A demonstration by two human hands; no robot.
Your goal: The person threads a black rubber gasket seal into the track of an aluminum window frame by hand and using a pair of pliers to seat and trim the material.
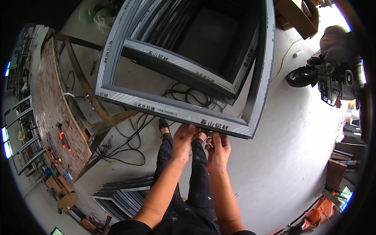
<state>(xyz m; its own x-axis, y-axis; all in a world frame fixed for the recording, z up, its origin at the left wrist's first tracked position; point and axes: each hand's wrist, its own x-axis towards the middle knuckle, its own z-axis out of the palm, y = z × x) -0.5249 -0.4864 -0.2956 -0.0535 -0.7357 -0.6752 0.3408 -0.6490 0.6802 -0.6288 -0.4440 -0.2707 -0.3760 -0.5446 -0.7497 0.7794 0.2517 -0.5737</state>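
Observation:
A grey aluminium window frame (184, 110), wrapped in printed white protective film, stands tilted in front of me. My left hand (183, 141) is closed at its near lower edge, with the thumb up against the edge. A short way to the right, my right hand (218, 150) is also closed at that edge, its fingers curled beneath. The fingertips of both hands are partly hidden by the frame. Behind it leans a stack of similar frames (172, 58).
A worn wooden workbench (51, 105) on rusty legs stands left, with orange-handled pliers (64, 139) on top. Black cables (133, 145) loop over the floor by my feet. More grey profiles (125, 197) lie at lower left. A motorbike (327, 76) stands right; cardboard boxes (299, 15) are behind.

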